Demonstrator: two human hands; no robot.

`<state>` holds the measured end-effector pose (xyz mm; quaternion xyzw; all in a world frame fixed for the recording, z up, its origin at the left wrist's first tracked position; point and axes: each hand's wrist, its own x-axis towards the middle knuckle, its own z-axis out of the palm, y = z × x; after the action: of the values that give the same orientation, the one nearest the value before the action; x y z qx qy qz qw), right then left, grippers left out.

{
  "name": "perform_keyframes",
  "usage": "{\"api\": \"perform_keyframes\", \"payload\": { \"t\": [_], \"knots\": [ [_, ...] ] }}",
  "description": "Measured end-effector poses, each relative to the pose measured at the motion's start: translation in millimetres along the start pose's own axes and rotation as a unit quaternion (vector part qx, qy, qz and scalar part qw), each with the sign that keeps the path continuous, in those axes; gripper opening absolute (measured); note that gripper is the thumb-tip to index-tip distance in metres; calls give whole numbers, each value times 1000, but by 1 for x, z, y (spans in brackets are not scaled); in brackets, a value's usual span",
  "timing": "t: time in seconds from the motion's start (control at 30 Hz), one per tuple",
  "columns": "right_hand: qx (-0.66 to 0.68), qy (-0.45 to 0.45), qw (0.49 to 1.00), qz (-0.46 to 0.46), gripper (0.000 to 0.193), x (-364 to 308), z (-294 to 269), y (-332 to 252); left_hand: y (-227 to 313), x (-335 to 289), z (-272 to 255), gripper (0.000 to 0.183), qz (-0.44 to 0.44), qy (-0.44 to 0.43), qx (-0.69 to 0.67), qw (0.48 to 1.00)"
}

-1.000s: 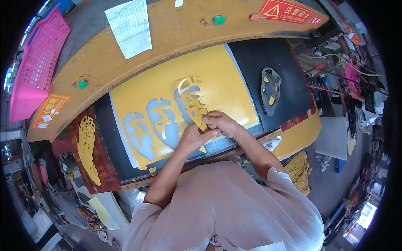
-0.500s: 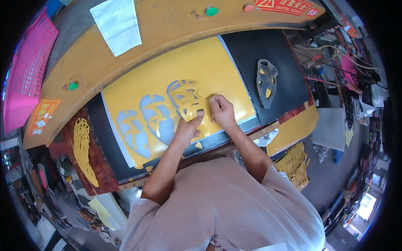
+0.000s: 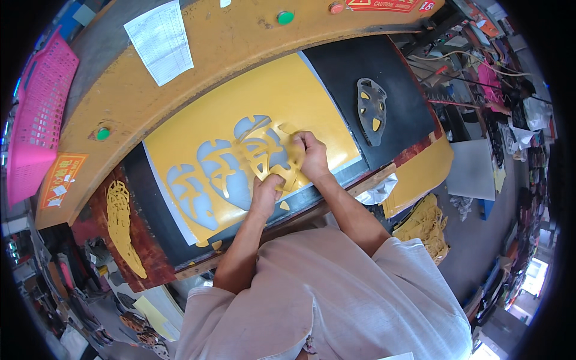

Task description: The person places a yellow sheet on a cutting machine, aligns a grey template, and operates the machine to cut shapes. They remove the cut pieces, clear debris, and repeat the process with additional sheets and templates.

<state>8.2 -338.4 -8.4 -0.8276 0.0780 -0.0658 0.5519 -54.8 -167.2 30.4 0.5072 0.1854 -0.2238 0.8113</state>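
A large yellow sheet (image 3: 282, 87) lies over a white sheet, with shoe-shaped openwork cut-outs in its lower part. Above the third cut-out, a yellow openwork cut piece (image 3: 257, 146) is lifted and tilted, partly smeared by motion. My left hand (image 3: 265, 197) is closed in a pinch on its near edge. At its right side my right hand (image 3: 312, 157) is also closed on it, its fingertips partly hidden. To the right, a dark shoe-shaped cutting die (image 3: 371, 111) with yellow bits inside rests on the black board (image 3: 405, 114).
Yellow cut pieces (image 3: 123, 225) are piled at the board's left end. An ochre machine beam (image 3: 222, 42) with green buttons arches across the far side. A pink basket (image 3: 45, 114) stands far left. Yellow scraps (image 3: 423, 231) and sheets (image 3: 420, 177) lie at lower right.
The cut piece has come up out of the yellow sheet, baring white in the third cut-out. Both hands have kept hold of it. The whole view has shifted slightly.
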Motion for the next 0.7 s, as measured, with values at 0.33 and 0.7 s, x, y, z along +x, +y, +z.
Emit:
{"api": "perform_keyframes", "payload": {
  "t": [0.33, 0.7],
  "knots": [
    [-41, 23, 995, -92, 18, -1, 3, 4, -53, -36, -48, 22, 89, 22, -159, 983],
    [-11, -49, 997, -59, 21, 5, 4, 22, 20, -148, -115, 56, 91, 116, 267, 952]
  ]
}}
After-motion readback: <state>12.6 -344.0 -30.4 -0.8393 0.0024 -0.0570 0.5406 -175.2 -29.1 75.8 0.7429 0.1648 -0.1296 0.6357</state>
